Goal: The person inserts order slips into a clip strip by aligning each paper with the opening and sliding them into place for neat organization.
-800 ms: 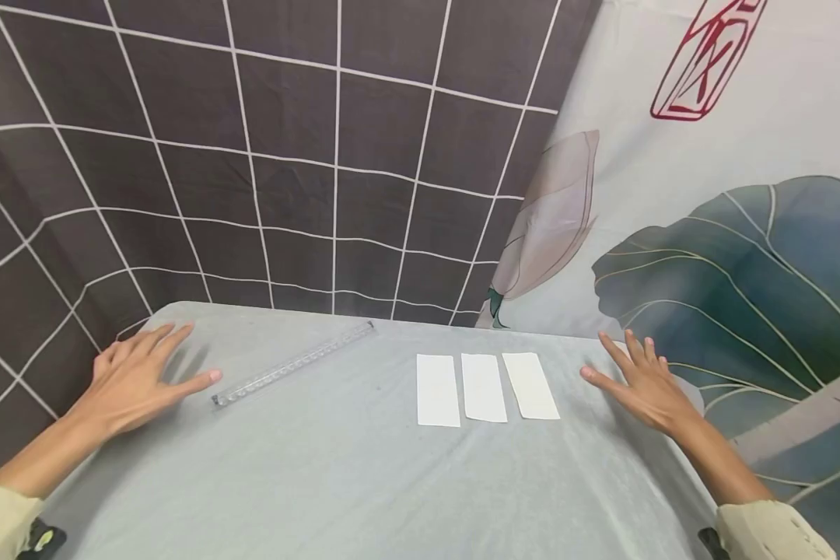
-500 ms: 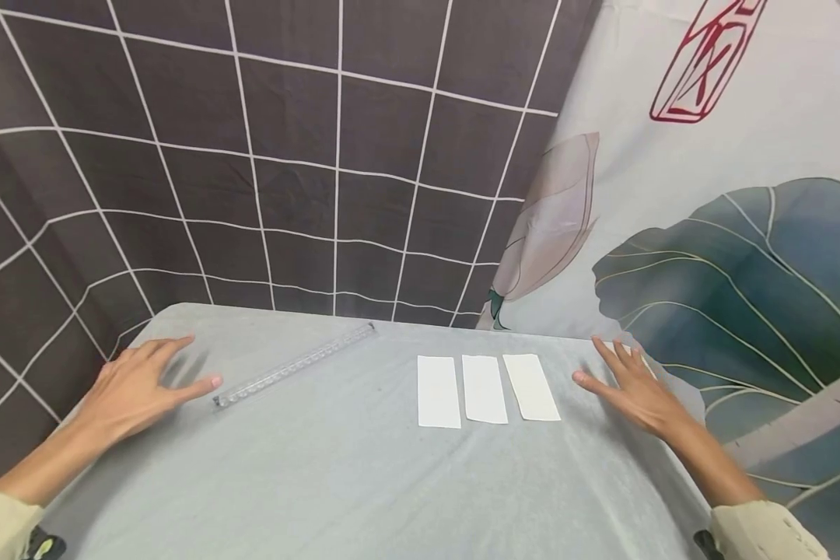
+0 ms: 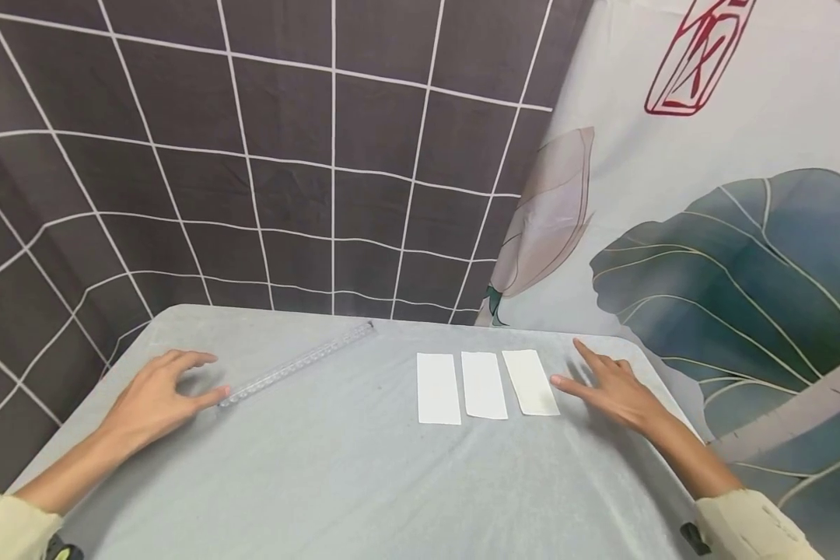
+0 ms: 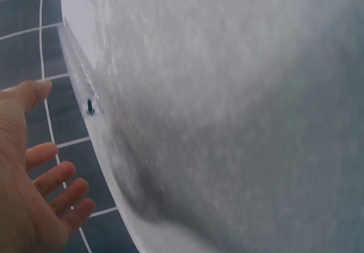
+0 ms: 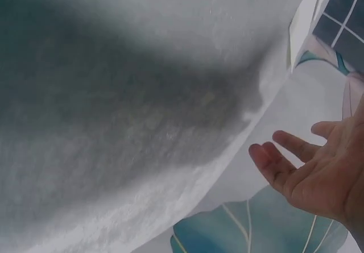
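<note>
In the head view, my left hand [image 3: 157, 397] hovers over the table's left side, fingers spread, its thumb by the near end of a clear ribbed strip [image 3: 297, 364]. My right hand [image 3: 619, 393] is held above the right side, relaxed, with nothing in it. Just left of its thumb lie three white paper rectangles [image 3: 438, 389] in a row, the rightmost one [image 3: 530, 383] tilted. The left wrist view shows my left hand [image 4: 40, 190] empty, and the right wrist view shows my right hand [image 5: 318, 168] with loosely bent fingers.
A pale grey cloth [image 3: 308, 482] covers the table. Behind it hangs a dark curtain with white grid lines [image 3: 287, 194]. At the right is a white cloth printed with a large blue-green leaf [image 3: 735, 280].
Both hands have moved inward, the left towards the clear strip and the right towards the papers. The strip and papers lie as before.
</note>
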A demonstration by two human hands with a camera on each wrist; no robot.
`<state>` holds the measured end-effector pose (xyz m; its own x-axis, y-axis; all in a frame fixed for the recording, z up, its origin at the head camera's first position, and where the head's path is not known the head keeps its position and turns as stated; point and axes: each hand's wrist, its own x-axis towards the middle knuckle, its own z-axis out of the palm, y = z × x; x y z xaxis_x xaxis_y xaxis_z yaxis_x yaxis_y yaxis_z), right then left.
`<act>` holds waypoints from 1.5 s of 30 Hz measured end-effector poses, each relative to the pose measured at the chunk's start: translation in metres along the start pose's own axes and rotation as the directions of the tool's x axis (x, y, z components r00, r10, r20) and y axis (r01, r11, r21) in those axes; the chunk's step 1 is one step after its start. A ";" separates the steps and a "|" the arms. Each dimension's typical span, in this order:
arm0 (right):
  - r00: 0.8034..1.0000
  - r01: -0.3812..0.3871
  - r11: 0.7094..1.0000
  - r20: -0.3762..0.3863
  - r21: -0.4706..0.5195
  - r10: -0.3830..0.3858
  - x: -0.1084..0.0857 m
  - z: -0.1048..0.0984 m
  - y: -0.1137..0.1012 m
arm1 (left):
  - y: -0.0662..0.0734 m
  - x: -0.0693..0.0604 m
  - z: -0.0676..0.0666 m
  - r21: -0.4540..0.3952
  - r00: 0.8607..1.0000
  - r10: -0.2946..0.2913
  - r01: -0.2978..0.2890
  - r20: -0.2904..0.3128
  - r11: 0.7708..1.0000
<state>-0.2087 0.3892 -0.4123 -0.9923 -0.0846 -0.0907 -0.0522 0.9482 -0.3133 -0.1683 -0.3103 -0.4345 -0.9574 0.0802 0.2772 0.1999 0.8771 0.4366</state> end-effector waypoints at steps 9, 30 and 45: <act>1.000 0.004 1.000 0.024 0.025 -0.005 0.006 0.015 -0.017 | 0.006 -0.003 0.014 -0.033 0.998 0.054 -0.055 -0.040 0.998; 0.998 -0.049 0.994 0.037 0.098 0.046 0.025 0.029 -0.042 | 0.009 -0.006 0.025 -0.093 0.995 0.082 -0.088 -0.062 0.992; 0.997 -0.081 0.973 0.027 0.218 0.076 0.031 0.032 -0.047 | 0.011 -0.005 0.021 -0.108 0.999 0.042 -0.041 0.013 0.993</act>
<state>-0.2331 0.3321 -0.4308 -0.9899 -0.0201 -0.1401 0.0538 0.8621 -0.5039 -0.1658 -0.2914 -0.4488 -0.9508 0.1234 0.2841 0.2600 0.8167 0.5151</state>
